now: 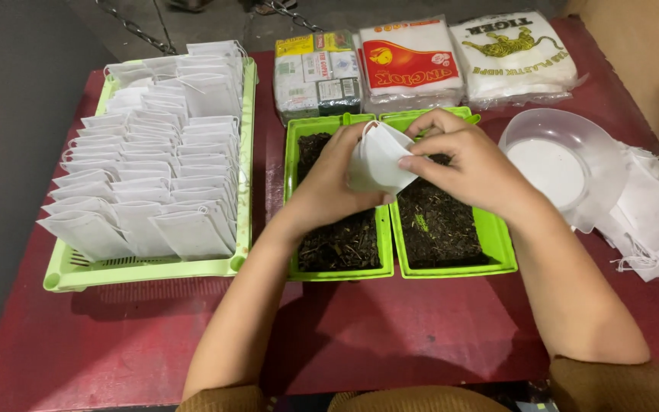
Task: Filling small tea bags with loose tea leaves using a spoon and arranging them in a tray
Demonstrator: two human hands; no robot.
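Head view: both hands over two green trays of dark loose leaf.
Left hand [328, 185]: clamped on a white pouch [379, 159].
Right hand [463, 159]: fingers pinching the pouch's mouth, seemingly holding it open.
Done: side tray [247, 152] packed with many filled pouches.
Left: empty pouches [654, 221] piled on the red surface [390, 328] at right.

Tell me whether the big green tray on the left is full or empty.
Nearly full. The left green tray holds overlapping rows of small white filter bags from back to front; only a strip of slotted floor shows at its front edge.
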